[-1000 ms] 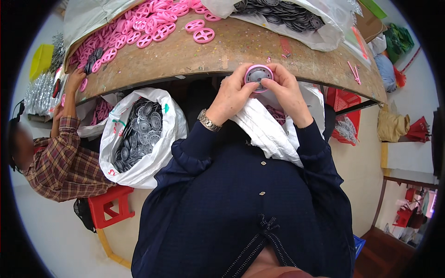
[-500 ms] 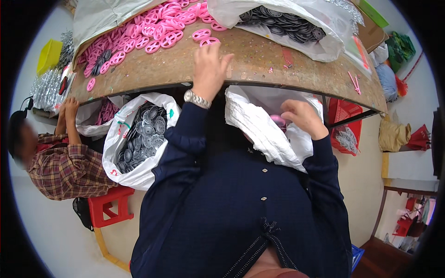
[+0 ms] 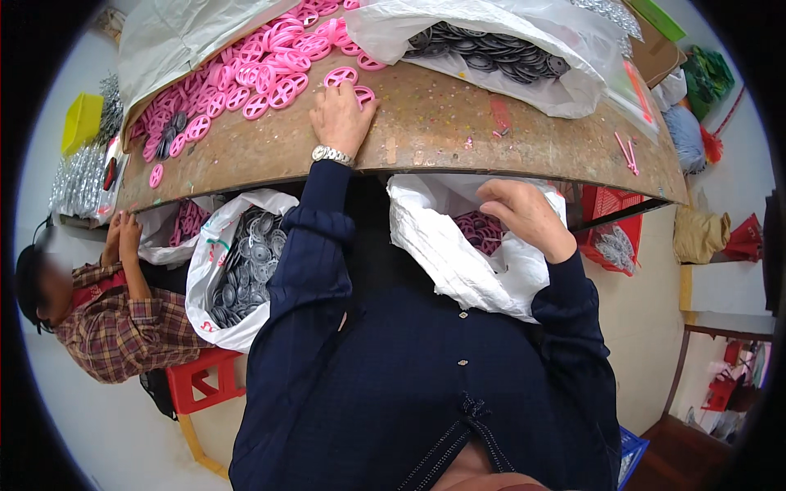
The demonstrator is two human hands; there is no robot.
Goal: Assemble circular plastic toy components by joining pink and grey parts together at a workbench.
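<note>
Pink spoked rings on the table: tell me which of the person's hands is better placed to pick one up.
Left, most likely: the left hand is over the table, at the nearest pink rings, while the right hand is by the open white bag, off the table and farther from them.

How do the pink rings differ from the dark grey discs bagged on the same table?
The pink rings show crossed spokes with open gaps; the dark grey discs look mostly solid. The rings lie loose on the tabletop, while the discs lie in a white bag. The left hand is at the rings, not the discs. Both are round and heaped.
</note>
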